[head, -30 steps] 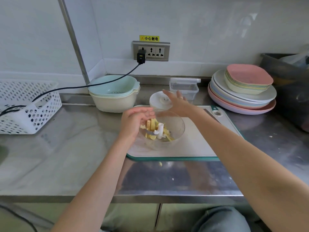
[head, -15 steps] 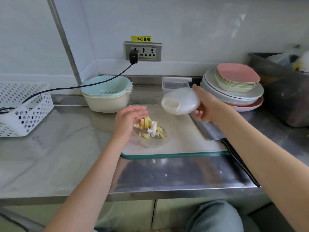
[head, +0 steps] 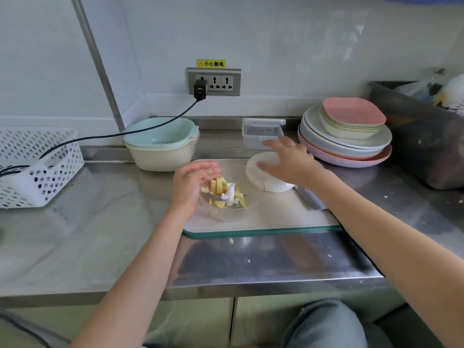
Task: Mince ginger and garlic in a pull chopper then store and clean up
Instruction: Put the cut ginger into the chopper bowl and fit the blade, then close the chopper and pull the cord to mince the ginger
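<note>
The clear chopper bowl (head: 226, 212) stands on the white cutting board (head: 281, 217). It holds yellow ginger strips (head: 217, 187) around the white blade post (head: 230, 194). My left hand (head: 193, 184) curls round the bowl's left rim. The white chopper lid (head: 261, 179) sits on the board just right of the bowl, tilted. My right hand (head: 288, 162) lies over the lid's top with fingers stretched out and blurred. A clear storage box (head: 262, 133) stands behind the board.
A knife blade (head: 311, 200) lies on the board under my right forearm. Stacked colander bowls (head: 160, 146) stand at back left and a white basket (head: 37, 167) at far left. Stacked plates (head: 346, 141) and a dark bin (head: 421, 136) fill the right. Ginger bits (head: 231, 241) dot the counter.
My right hand picked up the lid from behind the bowl, lifted it, and has now brought it down onto the board right of the bowl. My left hand stayed on the bowl.
</note>
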